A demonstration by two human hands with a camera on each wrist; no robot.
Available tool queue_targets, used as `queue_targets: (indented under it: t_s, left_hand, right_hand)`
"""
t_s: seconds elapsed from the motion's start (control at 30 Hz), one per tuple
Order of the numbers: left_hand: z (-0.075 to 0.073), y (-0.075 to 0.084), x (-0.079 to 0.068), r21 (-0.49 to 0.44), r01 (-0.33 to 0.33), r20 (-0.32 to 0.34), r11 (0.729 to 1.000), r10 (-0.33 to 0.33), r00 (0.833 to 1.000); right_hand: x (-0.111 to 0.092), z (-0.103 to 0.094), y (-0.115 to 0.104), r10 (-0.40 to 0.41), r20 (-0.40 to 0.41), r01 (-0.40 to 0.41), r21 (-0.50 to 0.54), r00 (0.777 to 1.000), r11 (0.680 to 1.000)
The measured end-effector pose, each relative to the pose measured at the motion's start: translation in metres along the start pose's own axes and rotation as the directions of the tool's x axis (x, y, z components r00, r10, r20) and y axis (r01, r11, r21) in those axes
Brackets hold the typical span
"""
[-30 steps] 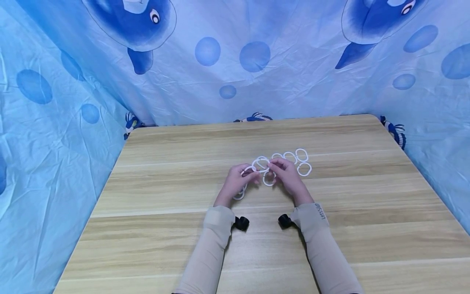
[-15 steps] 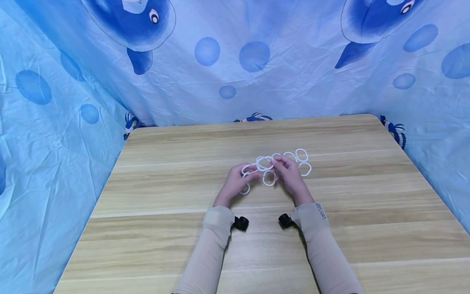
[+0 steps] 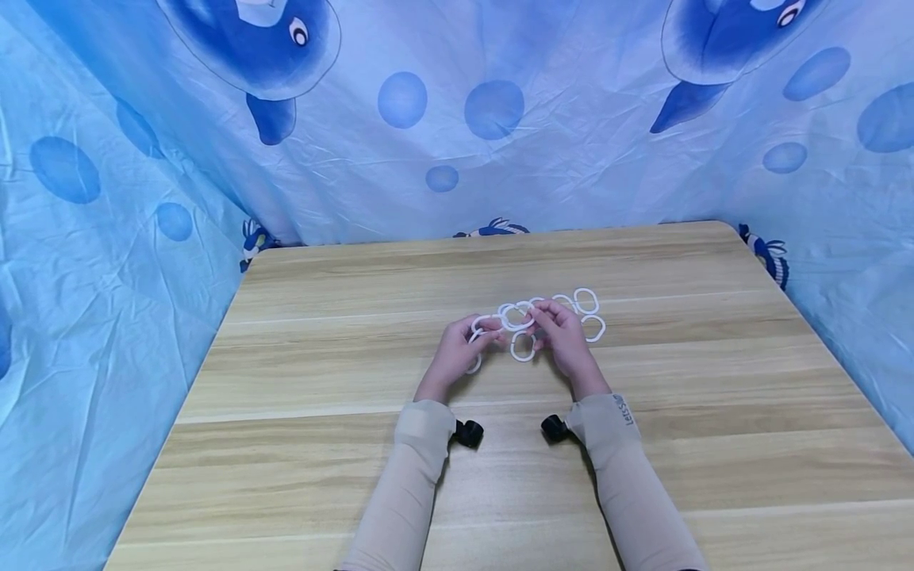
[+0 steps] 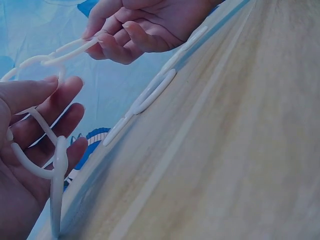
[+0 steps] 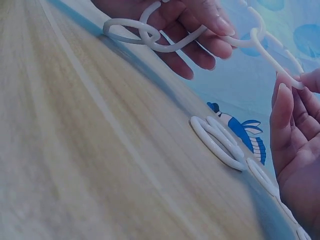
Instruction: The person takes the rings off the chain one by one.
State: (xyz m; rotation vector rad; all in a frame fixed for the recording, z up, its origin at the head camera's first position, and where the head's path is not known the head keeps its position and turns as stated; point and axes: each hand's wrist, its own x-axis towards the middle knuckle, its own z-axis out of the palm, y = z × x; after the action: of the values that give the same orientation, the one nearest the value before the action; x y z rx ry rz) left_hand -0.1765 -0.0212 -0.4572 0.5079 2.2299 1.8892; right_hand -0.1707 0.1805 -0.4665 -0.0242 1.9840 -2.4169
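White link rings hang joined in a short chain between my two hands, above the wooden table. In the head view my left hand (image 3: 451,349) is at left, its thumb and finger pinching a white link ring (image 5: 242,42). From that ring, more links droop under the palm, the lowest a hanging ring (image 4: 57,200). Opposite, my right hand (image 3: 569,339) pinches another link ring (image 5: 272,60) between thumb and fingertip. The two pinched rings are hooked through each other. Whether the right ring's gap faces the fingers cannot be made out.
Several loose white rings lie on the wooden table (image 3: 321,460), behind and beside my right hand. One loose ring (image 3: 524,361) lies just below the hands, another (image 3: 586,289) farther back right. A blue patterned curtain (image 3: 457,119) surrounds the table's back and sides.
My right hand has shifted slightly right with its ring. The links hanging under my left hand have swung and risen a little. The loose rings lie where they were.
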Motion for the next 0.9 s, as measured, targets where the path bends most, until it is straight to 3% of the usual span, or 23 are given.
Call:
queue_targets:
  t_s: [0.9]
  left_hand:
    - [0.0005,-0.0059,0.0030,0.017,0.024,-0.062,1.000,-0.022,0.998]
  right_hand:
    - [0.0010,0.0029,-0.0029,0.028,-0.062,-0.028,0.010,0.998,1.000]
